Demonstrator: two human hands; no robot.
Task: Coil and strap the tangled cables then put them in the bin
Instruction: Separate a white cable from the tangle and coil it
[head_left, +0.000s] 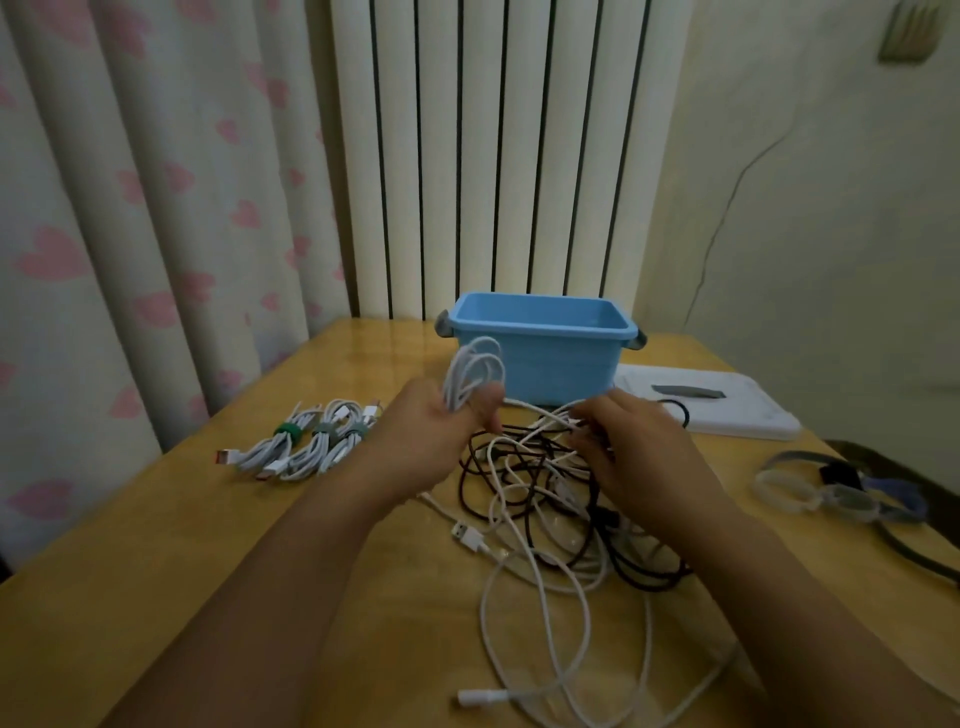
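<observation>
head view: left hand (441, 415) grips white coil (475, 371); right hand (631, 447) pinches cable.

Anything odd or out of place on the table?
Mainly the tangled cables: white and dark leads knotted in a loose heap. Three strapped bundles lie outside the blue bin. The left hand grips a white coil.

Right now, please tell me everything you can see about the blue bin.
The bin is a light blue rectangular tub, apparently plastic, with a rolled rim and grey handles at both ends. It stands upright and open at the far side of the table. No cables show inside it, though its floor is hidden. A white lid lies beside it.
</observation>
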